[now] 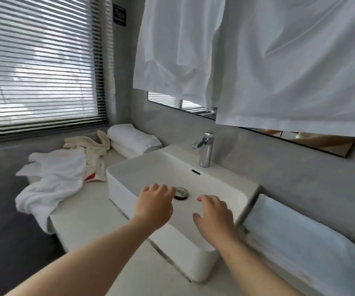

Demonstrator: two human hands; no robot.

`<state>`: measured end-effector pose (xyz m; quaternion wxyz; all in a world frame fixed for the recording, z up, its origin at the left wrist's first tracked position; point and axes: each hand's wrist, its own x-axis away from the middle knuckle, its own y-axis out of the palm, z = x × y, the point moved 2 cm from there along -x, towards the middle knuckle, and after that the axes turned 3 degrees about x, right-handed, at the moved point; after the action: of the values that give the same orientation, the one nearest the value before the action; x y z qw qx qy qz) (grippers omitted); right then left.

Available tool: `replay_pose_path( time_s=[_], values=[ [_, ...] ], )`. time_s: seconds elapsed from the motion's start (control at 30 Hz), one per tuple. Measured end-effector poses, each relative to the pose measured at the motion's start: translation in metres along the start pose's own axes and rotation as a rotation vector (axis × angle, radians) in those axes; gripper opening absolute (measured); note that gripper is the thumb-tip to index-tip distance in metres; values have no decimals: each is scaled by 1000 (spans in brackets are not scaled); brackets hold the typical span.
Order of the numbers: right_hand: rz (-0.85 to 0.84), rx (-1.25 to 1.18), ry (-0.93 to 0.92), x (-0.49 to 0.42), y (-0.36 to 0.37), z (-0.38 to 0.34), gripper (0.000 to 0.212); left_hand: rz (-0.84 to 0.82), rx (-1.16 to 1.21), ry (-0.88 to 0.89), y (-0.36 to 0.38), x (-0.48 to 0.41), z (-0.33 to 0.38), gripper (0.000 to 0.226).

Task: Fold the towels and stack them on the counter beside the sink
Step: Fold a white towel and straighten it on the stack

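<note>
My left hand (154,205) and my right hand (214,212) hover over the white sink basin (129,167), fingers relaxed, holding nothing. A crumpled white towel (52,180) lies on the counter (82,218) left of the sink and hangs over its edge. A cream towel (92,147) with a red patch lies bunched behind it. Two folded white towels (132,139) are stacked at the back left corner. A folded white towel (304,242) lies flat on the counter right of the sink.
A chrome faucet (205,149) stands behind the basin, with the drain (181,192) between my hands. A white cloth (268,60) hangs over the mirror (321,142) above. Window blinds (40,65) fill the left wall. Dark floor lies left of the counter.
</note>
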<state>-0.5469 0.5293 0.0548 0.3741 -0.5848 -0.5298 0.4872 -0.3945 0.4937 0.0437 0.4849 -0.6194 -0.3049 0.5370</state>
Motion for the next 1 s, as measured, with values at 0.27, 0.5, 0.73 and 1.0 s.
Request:
replay_pose_path(
  time_s=[0.27, 0.5, 0.73, 1.0],
  values=[
    [-118, -42, -196, -37, 66, -173, 42, -54, -15, -221, -11, 53, -186, 32],
    [-268, -57, -275, -61, 126, -289, 45, -66, -88, -283, -11, 93, -312, 37],
    [-343, -33, -305, -83, 172, -338, 43, -88, -72, -376, 1, 100, -383, 34],
    [-480, -8, -284, -128, 239, -359, 43, -187, 31, -419, 40, 78, -438, 37]
  ],
)
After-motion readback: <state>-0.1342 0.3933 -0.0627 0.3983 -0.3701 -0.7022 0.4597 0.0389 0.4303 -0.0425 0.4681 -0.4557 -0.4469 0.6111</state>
